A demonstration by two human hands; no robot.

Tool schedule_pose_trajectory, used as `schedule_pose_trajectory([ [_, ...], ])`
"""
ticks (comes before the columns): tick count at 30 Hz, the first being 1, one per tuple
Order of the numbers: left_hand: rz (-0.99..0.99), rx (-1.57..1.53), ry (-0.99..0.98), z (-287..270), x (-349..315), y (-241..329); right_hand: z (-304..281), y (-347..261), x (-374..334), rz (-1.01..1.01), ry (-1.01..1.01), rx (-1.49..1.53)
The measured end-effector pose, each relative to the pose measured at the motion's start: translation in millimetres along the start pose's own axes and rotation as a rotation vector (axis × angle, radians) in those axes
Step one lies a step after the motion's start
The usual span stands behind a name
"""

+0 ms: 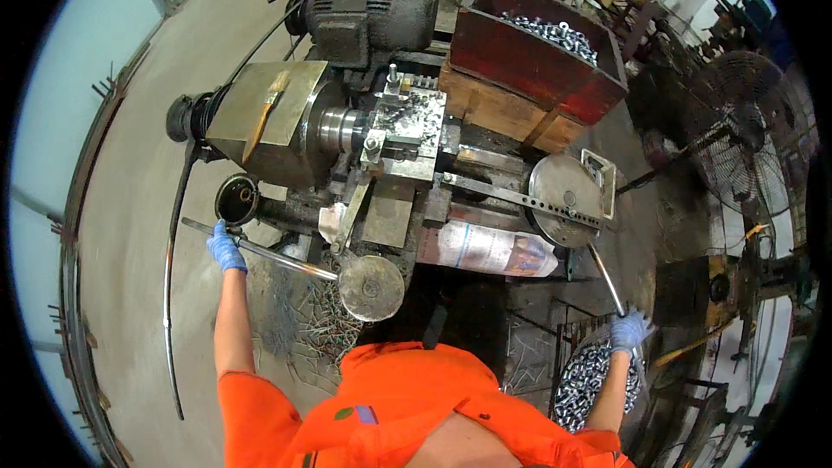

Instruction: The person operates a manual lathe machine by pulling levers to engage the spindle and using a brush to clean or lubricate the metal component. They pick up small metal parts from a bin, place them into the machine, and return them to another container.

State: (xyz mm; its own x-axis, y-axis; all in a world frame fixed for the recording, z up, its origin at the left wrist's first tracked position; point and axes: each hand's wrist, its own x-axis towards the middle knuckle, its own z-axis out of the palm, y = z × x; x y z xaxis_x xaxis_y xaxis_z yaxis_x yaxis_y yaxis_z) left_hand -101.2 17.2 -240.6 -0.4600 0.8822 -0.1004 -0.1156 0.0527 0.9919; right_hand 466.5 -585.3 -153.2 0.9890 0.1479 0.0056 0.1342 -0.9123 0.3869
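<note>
At Full Stretch, Left and Right

A worker in an orange shirt (407,381) reaches wide at a machine, blue-gloved hands far apart. The left hand (226,247) is closed around the left lever (290,261) near its outer end; the right hand (630,332) curls over the lower end of the right lever (607,277), though how firmly cannot be told. The relation that counts: each lever's long axis runs inward from the hand to a round metal disk, the left disk (371,288) rightward and slightly nearer the body, the right disk (559,180) forward and leftward. The metal slide block (409,117) lies ahead, between the hands, nearer the left. Beyond the left lever hangs a thin dark rod or hose (167,295), with floor (130,234) past it; room looks tighter at right, where short metal pieces (589,386) heap just beside the right hand.
</note>
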Motion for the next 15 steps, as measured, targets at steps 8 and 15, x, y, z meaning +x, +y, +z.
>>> schedule_pose_trajectory([
  [8, -0.030, 0.065, -0.052, 3.5, -6.3, -8.8, -35.1, -47.6, 163.2, 0.138, 0.093, -0.050],
  [15, -0.124, 0.183, -0.208, -9.7, -6.2, 3.0, -49.8, -130.3, 163.4, -0.073, 0.197, 0.087],
])
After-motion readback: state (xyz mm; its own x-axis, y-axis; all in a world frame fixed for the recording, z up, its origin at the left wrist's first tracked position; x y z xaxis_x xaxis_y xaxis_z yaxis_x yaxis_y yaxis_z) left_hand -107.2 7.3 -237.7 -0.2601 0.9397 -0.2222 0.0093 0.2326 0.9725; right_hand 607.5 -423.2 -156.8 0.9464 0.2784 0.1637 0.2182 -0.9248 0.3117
